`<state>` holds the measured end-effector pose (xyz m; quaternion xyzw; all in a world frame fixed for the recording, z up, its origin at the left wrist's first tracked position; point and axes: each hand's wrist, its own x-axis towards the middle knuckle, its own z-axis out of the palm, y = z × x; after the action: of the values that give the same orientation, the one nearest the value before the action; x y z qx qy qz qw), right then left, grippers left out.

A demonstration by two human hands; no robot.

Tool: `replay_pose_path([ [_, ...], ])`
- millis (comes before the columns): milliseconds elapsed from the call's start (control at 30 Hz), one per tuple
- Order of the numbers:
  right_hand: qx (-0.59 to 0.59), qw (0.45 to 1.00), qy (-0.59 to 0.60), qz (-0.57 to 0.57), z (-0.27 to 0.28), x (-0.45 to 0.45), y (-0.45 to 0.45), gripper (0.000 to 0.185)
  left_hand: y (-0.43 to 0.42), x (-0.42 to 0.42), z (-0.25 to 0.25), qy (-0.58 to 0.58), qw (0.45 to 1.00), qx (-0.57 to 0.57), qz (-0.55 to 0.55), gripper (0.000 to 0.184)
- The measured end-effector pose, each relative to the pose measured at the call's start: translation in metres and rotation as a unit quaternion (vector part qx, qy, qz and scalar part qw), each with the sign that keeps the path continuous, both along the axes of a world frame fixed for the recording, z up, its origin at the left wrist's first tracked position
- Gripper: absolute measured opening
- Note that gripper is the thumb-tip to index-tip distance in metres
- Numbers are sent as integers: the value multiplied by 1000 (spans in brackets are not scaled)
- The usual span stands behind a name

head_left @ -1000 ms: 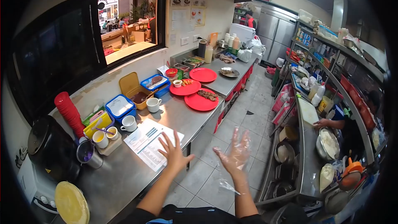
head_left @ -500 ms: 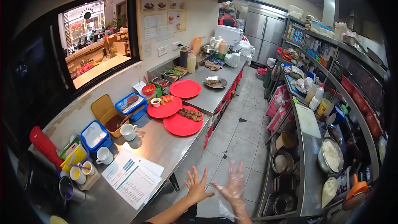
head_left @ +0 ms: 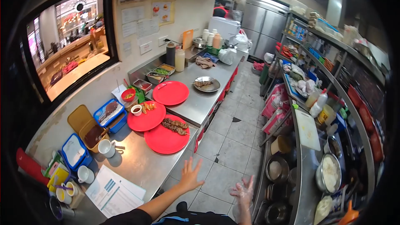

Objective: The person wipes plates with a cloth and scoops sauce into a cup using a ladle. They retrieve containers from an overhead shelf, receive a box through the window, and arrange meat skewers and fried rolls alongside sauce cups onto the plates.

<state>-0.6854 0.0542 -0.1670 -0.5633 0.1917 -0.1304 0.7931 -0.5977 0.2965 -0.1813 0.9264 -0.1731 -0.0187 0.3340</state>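
Note:
My left hand point(head_left: 191, 178) is bare, with its fingers spread in the air beside the steel counter's front edge. My right hand point(head_left: 243, 192) wears a clear plastic glove; its fingers are apart over the aisle floor, and it holds nothing. Nearest the left hand is a red plate point(head_left: 160, 145) carrying grilled meat skewers point(head_left: 175, 125). Behind it, a second red plate point(head_left: 139, 124) bears a small cup of dark sauce point(head_left: 136, 109) and some wedge-shaped pieces point(head_left: 147, 107). A third red plate point(head_left: 171, 93) lies farther back, near a metal dish point(head_left: 213, 86) with more skewered meat point(head_left: 203, 83).
Printed papers point(head_left: 114, 193), white mugs point(head_left: 107, 148) and blue-rimmed tubs point(head_left: 76, 152) stand along the left counter point(head_left: 162, 171). Across the tiled aisle point(head_left: 216, 179), the right-hand shelving holds a white cutting board point(head_left: 307, 129) and a metal bowl of white food point(head_left: 329, 173).
My hands have moved farther apart, the gloved right one going right and the left one slightly left. The view has shifted, so the counter sits farther left. The plates appear undisturbed.

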Motion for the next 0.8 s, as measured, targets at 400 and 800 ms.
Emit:
replay_pose_path([
  [400, -316, 869, -138, 354, 41, 185, 28, 89, -2, 4, 24, -24, 992, -15, 124, 77],
  [800, -528, 610, -329, 491, 78, 441, 309, 90, 202, 78, -1, -33, 848, -245, 468, 67],
])
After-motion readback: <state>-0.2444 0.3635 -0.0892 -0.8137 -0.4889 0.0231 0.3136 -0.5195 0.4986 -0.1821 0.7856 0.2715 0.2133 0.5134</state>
